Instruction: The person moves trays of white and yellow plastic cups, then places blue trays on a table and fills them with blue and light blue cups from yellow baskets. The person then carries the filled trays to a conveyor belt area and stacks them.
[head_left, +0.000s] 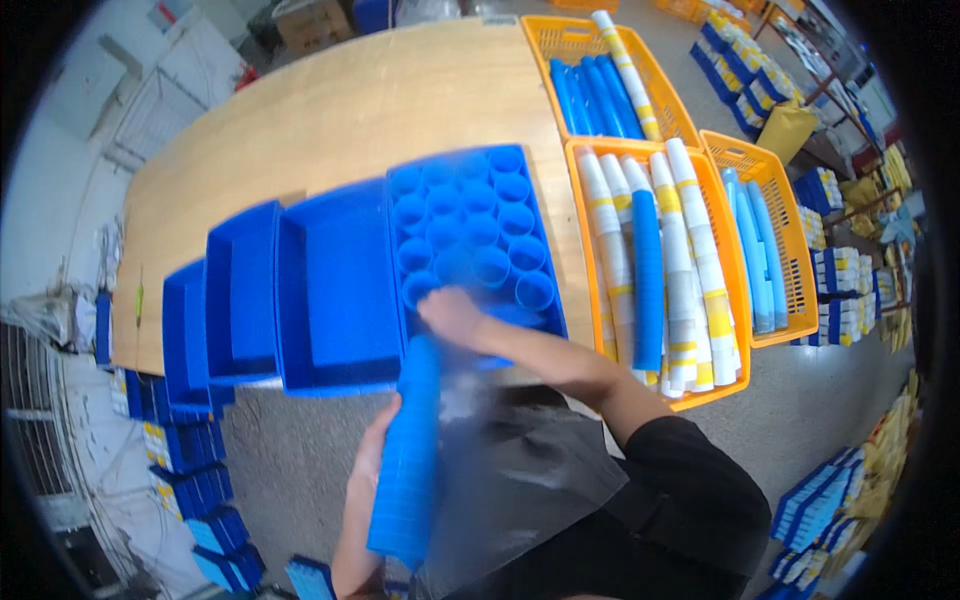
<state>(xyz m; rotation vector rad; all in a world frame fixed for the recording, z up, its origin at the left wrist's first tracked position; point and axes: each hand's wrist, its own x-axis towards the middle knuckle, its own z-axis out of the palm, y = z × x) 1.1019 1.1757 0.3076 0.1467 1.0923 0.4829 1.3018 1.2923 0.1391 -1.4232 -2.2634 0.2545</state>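
Observation:
A long nested stack of blue cups [405, 465] slants up toward the table edge. My left hand [370, 445] is wrapped round its left side, partly hidden behind it. Just past the stack's upper end, my right hand [455, 315] is over the near rows of a blue tray [555, 325]. Its fingers look curled in, slightly blurred, and what they hold is hidden. Upright blue cups [480, 230] stand in rows inside that tray, open ends up. Part of the nearest row is covered by my right hand and forearm.
Blue trays with bare bottoms [340, 290] overlap to the left on the wooden table [350, 120]. Orange crates at the right hold stacked white-and-yellow cups [680, 270], a blue stack [648, 280] and blue sleeves [600, 95]. Filled trays [190, 455] line the floor at left.

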